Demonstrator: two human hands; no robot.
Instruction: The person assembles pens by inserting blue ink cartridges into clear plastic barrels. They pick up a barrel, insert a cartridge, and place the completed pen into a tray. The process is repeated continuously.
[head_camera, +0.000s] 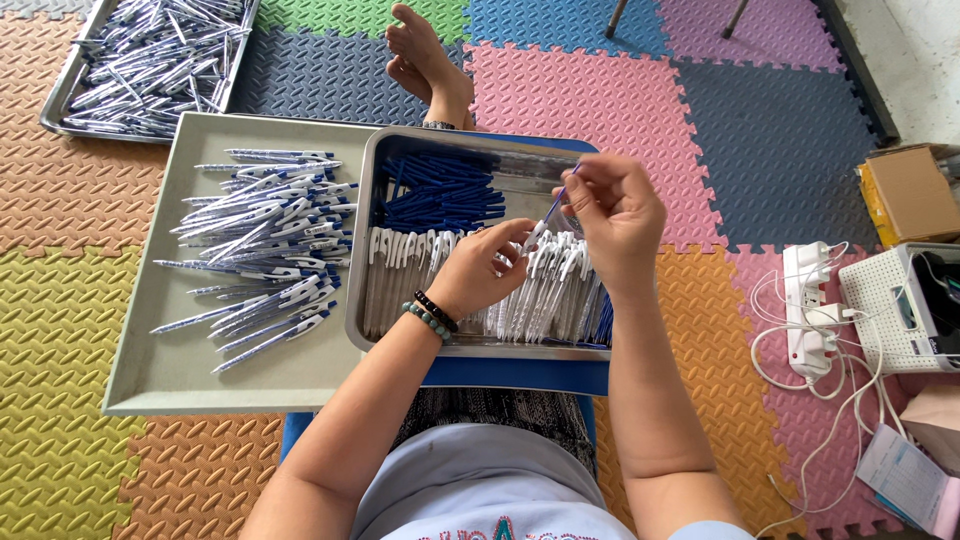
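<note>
Seated on foam floor mats, person works over a steel tray (365, 250) on the lap. Left hand (485, 270) pinches a white pen barrel (534, 236) at its lower end; right hand (615, 205) grips a thin blue refill (558, 203) between thumb and fingertips, feeding it into the barrel's upper end. Both hands are closed on their parts, held just above the row of white barrels (560, 290) in the tray.

Orientation: barrel and refill share one long axis, running from lower left to upper right, refill end pointing up and away from the body.

Risk, as I judge it: refill is slender (flexes easily), so a slight misalignment at the barrel mouth could bend it or send it skidding into the blue refill pile (440, 192). Loose pinch could drop the barrel among identical ones.

Finished pens (270, 235) lie on a grey tray (180, 380) to the left.
</note>
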